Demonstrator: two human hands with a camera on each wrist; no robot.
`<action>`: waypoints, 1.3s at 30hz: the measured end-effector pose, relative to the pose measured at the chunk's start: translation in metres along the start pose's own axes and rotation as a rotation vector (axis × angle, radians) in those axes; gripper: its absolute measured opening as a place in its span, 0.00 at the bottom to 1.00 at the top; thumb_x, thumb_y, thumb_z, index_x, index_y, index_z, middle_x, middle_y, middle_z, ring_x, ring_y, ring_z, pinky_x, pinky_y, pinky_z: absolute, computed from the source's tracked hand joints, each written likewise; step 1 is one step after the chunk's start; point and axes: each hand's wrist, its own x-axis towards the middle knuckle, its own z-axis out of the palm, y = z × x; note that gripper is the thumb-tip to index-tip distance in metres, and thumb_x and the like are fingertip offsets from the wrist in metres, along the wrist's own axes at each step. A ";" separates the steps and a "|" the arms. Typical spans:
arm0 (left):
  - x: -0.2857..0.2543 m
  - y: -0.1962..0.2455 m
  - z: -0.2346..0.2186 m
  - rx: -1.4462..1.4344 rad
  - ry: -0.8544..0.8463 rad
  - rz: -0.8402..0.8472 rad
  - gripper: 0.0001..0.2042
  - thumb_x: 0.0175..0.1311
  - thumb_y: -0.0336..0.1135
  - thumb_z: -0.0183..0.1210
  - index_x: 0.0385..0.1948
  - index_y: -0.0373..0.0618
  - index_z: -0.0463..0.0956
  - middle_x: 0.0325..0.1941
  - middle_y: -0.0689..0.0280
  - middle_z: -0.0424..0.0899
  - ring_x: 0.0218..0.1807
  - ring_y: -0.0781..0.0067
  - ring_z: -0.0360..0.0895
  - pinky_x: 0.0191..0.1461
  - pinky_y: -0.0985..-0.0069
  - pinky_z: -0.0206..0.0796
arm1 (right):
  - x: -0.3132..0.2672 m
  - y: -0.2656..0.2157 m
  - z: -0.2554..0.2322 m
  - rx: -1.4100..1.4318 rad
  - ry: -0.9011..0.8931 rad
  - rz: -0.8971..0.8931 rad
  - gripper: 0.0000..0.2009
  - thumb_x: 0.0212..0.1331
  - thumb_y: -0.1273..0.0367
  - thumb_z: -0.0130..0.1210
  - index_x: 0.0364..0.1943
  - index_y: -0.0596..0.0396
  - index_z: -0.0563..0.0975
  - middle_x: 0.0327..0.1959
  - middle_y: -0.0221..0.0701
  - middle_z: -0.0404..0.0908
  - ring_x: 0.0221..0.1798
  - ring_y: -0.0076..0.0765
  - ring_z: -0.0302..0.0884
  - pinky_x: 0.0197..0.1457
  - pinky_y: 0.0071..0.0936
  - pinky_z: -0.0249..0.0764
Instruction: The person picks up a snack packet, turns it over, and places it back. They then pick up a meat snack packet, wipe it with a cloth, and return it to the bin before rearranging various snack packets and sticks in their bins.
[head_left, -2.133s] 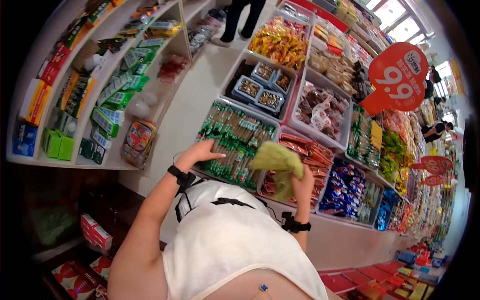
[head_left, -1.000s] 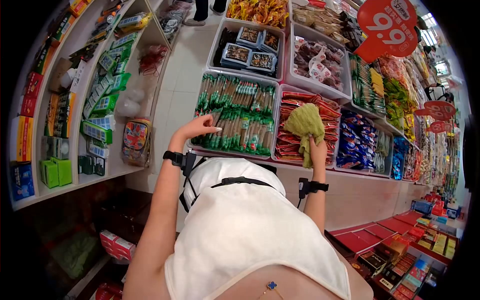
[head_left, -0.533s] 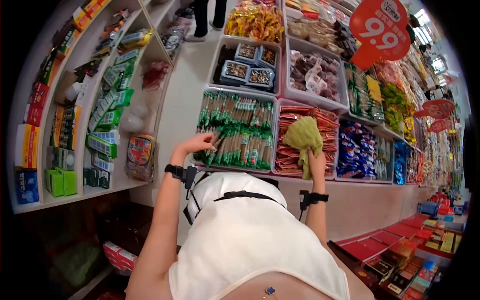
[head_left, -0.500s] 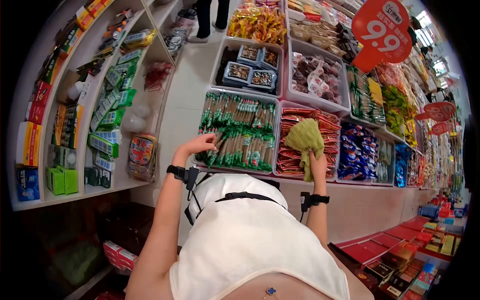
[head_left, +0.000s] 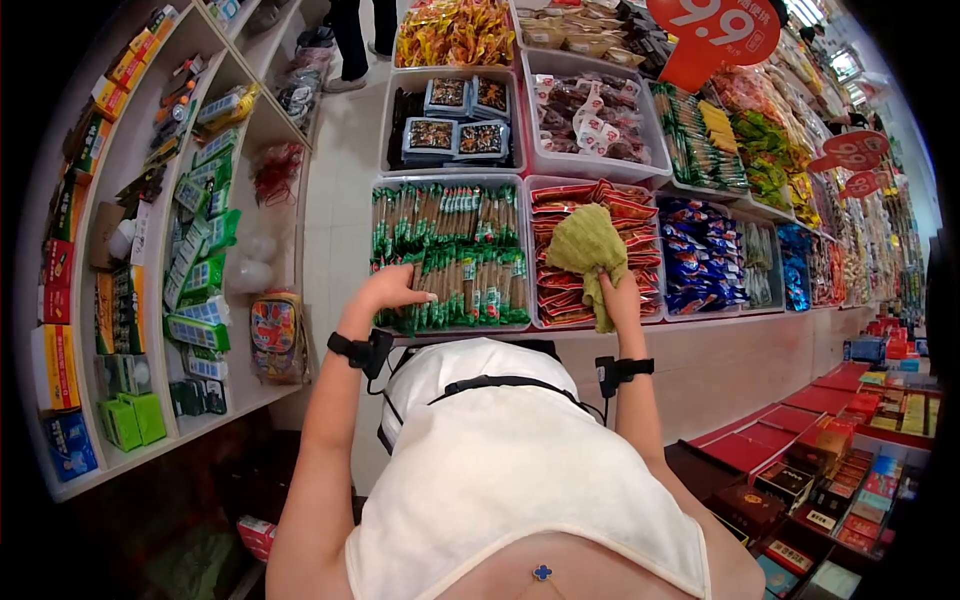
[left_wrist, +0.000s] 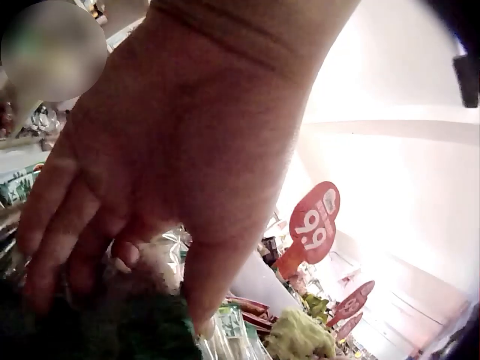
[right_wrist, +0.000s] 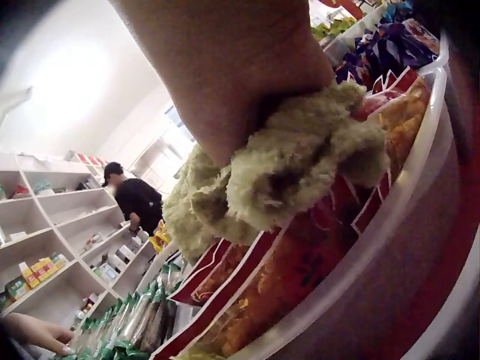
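My left hand (head_left: 388, 288) is at the left side of a bin of green-ended packets (head_left: 470, 285), its fingers bent round one packet. The left wrist view shows this hand (left_wrist: 172, 157) from close up, with clear wrapping between thumb and fingers; dark green covers part of the fingertips. My right hand (head_left: 622, 298) grips a crumpled yellow-green cloth (head_left: 588, 240), which lies against red packets (head_left: 560, 205) in the neighbouring bin. In the right wrist view the cloth (right_wrist: 285, 165) is bunched beneath the hand, over the red packets, and hides the fingers.
Bins of blue packets (head_left: 700, 255), boxed snacks (head_left: 450, 138) and dark wrapped pieces (head_left: 595, 115) stand around. White shelves (head_left: 180, 420) run along the left. A red price sign (head_left: 715, 35) rises above the bins. A person in black (right_wrist: 139, 202) stands by shelves.
Since the earliest frame the cloth and right hand have moved from the edge between the two bins onto the red packets. The left hand stays at the green packets. The head view has shifted.
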 end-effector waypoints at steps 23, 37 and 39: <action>-0.023 0.040 0.017 0.172 0.310 -0.247 0.22 0.54 0.51 0.63 0.30 0.40 0.68 0.26 0.57 0.75 0.29 0.54 0.74 0.33 0.63 0.67 | 0.006 0.005 -0.047 0.180 0.380 -0.083 0.17 0.55 0.71 0.56 0.50 0.58 0.72 0.44 0.44 0.75 0.49 0.53 0.72 0.53 0.38 0.68; -0.027 0.237 0.000 0.328 0.402 0.006 0.18 0.62 0.30 0.52 0.55 0.42 0.69 0.63 0.50 0.65 0.65 0.47 0.61 0.64 0.57 0.59 | 0.082 0.160 -0.215 -0.136 0.212 0.358 0.32 0.58 0.58 0.55 0.64 0.58 0.59 0.52 0.53 0.74 0.55 0.58 0.71 0.55 0.41 0.68; -0.012 0.274 0.005 0.292 0.365 0.072 0.17 0.62 0.28 0.51 0.54 0.42 0.70 0.63 0.50 0.65 0.65 0.48 0.62 0.63 0.57 0.60 | 0.097 0.189 -0.209 -0.146 0.177 0.279 0.33 0.57 0.60 0.56 0.64 0.58 0.58 0.57 0.53 0.69 0.58 0.57 0.67 0.57 0.42 0.67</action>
